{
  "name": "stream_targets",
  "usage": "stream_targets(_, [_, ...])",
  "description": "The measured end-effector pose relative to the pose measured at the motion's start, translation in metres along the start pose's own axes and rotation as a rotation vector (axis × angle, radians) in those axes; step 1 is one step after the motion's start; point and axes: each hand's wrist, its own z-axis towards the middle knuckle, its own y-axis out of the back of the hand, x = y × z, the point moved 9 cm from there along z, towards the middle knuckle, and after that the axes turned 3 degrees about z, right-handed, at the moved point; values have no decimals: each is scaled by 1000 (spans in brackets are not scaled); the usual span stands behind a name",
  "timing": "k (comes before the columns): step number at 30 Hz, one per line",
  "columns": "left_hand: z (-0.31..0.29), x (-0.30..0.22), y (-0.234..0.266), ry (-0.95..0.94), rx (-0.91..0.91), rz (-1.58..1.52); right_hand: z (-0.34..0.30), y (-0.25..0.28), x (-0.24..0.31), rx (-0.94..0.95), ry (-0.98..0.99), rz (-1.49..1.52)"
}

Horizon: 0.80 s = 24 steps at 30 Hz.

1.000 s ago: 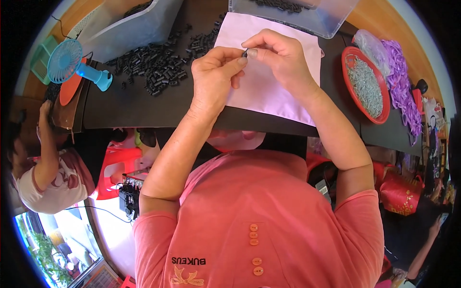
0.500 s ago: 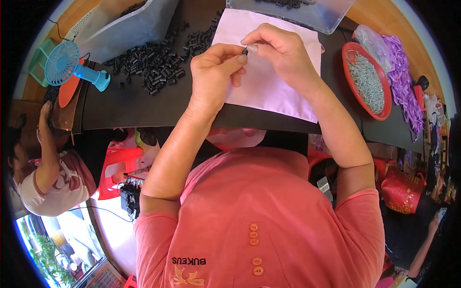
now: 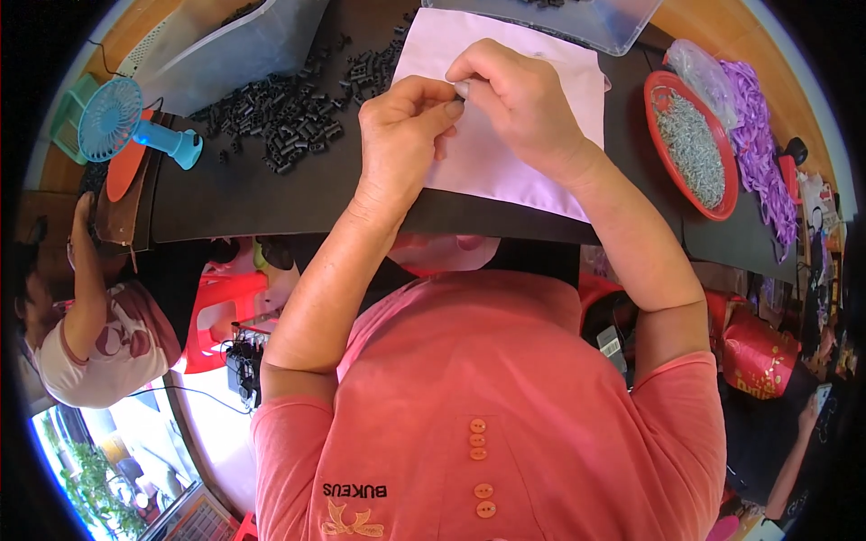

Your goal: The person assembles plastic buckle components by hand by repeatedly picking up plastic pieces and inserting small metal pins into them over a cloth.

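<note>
My left hand [image 3: 406, 122] is closed, with thumb and fingers pinching a small black plastic piece [image 3: 462, 97] that is mostly hidden. Against it, my right hand [image 3: 523, 104] has thumb and forefinger pressed together at the tips; whatever they hold is too small to make out. Both hands are above a pale pink cloth [image 3: 501, 180] spread on the dark table [image 3: 298, 203]. A heap of short black plastic pieces [image 3: 289, 122] lies to the left of my left hand. Right of my right hand, a red oval bowl [image 3: 657, 79] holds many small silvery metal pieces [image 3: 693, 149].
A clear plastic bin [image 3: 244, 59] stands behind the heap, another clear bin [image 3: 622, 32] at the back. On the left are a blue fan [image 3: 113, 117] and a seated co-worker [image 3: 108, 343]. Purple ribbons [image 3: 758, 135] and a clear bag [image 3: 699, 77] lie beyond the bowl.
My right hand has turned slightly and its fingertips have come closer over the black piece, which now shows less. My left hand keeps its pinch.
</note>
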Motion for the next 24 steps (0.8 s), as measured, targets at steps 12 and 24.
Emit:
stream_targets(12, [4,5,6,45,-19,-144,-10,-5,-32,-59,-297,373])
stream_targets(24, [9,20,5,121,60,-337,-12,-12,14,-86,210,-297])
